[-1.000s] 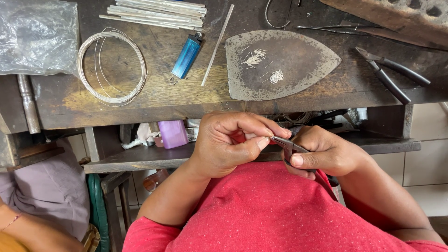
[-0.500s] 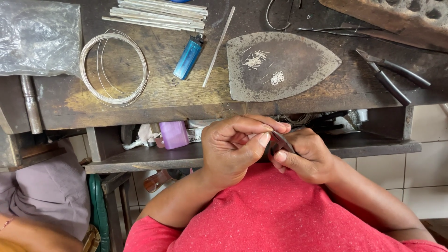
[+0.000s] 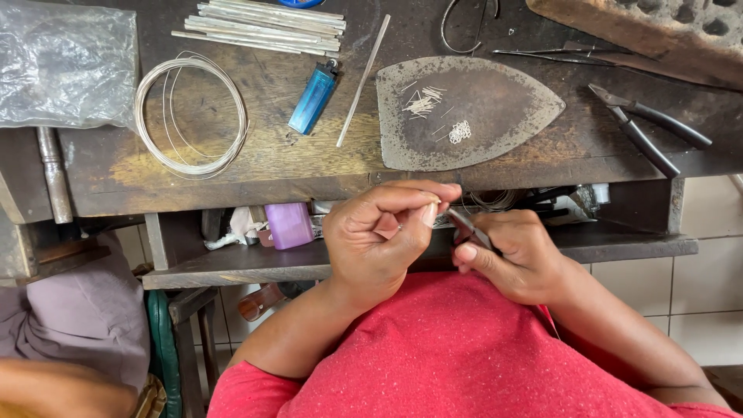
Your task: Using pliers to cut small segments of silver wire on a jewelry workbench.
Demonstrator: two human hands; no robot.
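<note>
Just below the front edge of the wooden workbench [image 3: 232, 166], the left hand [image 3: 379, 236] was curled nearly closed, thumb and forefinger pinching a tiny piece of silver wire [image 3: 435, 203], while the right hand [image 3: 511, 255] was wrapped tightly round small dark pliers [image 3: 468, 228] whose tips met that piece. On the bench lay a wire coil [image 3: 190, 116] toward the left edge, a blue lighter [image 3: 313, 97], metal rods [image 3: 263, 23] along the back edge, an iron-shaped metal plate [image 3: 480, 116] bearing wire bits, and black pliers [image 3: 646, 128] near the right edge. To do it well, I judged the pinch should stay close to the tips and the wrists braced
</note>
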